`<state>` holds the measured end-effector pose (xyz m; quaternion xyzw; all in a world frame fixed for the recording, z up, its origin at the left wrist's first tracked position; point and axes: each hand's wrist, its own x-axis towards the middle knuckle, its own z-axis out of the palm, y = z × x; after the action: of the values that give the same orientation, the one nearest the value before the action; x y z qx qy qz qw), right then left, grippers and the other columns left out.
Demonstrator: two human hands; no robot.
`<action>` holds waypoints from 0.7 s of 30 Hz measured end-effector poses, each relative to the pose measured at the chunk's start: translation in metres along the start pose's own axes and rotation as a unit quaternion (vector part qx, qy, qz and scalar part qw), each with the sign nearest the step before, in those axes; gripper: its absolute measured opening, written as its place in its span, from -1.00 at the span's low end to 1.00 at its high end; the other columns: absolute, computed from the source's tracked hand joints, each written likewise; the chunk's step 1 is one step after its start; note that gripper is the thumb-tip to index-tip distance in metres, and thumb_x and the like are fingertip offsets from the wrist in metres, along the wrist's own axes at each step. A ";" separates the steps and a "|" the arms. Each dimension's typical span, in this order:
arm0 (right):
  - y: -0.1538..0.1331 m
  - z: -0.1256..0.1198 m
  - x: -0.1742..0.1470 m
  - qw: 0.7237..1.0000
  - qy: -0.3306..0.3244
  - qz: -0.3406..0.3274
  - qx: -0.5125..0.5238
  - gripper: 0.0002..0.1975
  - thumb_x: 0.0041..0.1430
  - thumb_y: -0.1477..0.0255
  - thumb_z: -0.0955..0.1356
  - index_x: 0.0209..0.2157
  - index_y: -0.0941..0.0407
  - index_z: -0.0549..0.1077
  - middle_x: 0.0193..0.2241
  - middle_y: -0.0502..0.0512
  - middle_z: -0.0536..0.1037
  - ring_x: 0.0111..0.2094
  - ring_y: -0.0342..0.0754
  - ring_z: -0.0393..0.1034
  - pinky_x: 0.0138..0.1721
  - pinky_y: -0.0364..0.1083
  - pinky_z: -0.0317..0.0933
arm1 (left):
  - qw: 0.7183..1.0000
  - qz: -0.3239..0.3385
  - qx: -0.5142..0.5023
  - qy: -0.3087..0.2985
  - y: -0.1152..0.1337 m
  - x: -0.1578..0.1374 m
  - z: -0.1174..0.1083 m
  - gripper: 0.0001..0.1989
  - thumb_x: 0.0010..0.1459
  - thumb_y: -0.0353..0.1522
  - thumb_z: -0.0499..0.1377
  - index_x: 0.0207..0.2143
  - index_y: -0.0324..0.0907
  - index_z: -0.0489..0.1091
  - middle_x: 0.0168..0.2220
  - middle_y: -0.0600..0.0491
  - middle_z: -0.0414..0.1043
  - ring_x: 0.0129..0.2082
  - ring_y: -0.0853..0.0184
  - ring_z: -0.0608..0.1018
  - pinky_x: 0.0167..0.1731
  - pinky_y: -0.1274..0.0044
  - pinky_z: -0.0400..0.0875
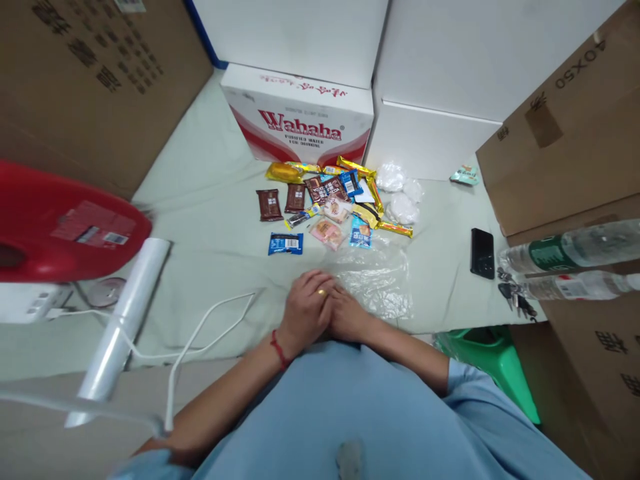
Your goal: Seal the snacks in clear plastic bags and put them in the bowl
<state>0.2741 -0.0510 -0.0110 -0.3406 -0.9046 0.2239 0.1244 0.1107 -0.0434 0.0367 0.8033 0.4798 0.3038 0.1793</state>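
Resting clasped together at the near edge of the surface (210, 200), the left hand (306, 308) and right hand (350, 317) interlock their fingers, grasping nothing. Just beside them lies a clear plastic bag (380, 277), apparently empty; beyond it, snack packets (330, 200) lie scattered before a Wahaha box (300, 123)

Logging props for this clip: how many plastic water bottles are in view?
2. Both lie on their sides at the right edge: the green-labelled bottle above, the clear bottle just below it. Boxes may hide others.
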 end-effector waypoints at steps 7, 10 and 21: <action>-0.016 -0.001 -0.008 0.999 -0.035 -0.005 -0.018 -0.59 0.43 0.22 0.38 0.15 0.17 0.58 0.16 0.28 0.59 0.31 0.18 0.34 0.43 0.18 0.10 | 0.990 -0.095 0.075 -0.074 -0.019 0.044 0.038 -0.52 0.44 -0.29 -0.06 0.27 -0.22 0.41 0.36 -0.18 0.39 0.41 0.05 0.35 0.41 0.06 0.13; -0.022 -0.004 -0.015 1.000 -0.015 -0.005 -0.009 -0.53 0.46 0.22 0.35 0.26 0.14 0.49 0.29 0.26 0.49 0.38 0.13 0.25 0.48 0.17 0.02 | 0.989 -0.119 0.078 -0.032 -0.033 0.043 0.040 -0.48 0.45 -0.27 -0.10 0.29 -0.29 0.38 0.40 -0.21 0.33 0.44 0.10 0.32 0.41 0.18 0.18; -0.030 -0.004 -0.024 0.995 -0.006 -0.067 0.075 -0.59 0.52 0.25 0.29 0.22 0.15 0.51 0.25 0.19 0.55 0.34 0.00 0.33 0.40 0.05 0.18 | 0.975 -0.124 0.172 -0.068 -0.037 0.024 0.032 -0.41 0.49 -0.19 -0.16 0.47 -0.11 0.14 0.46 -0.16 0.20 0.50 0.04 0.21 0.42 -0.22 -0.38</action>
<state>0.2766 -0.0864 0.0054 -0.2678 -0.9066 0.2846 0.1591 0.1159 -0.0045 -0.0007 0.7753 0.6074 0.1369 0.1065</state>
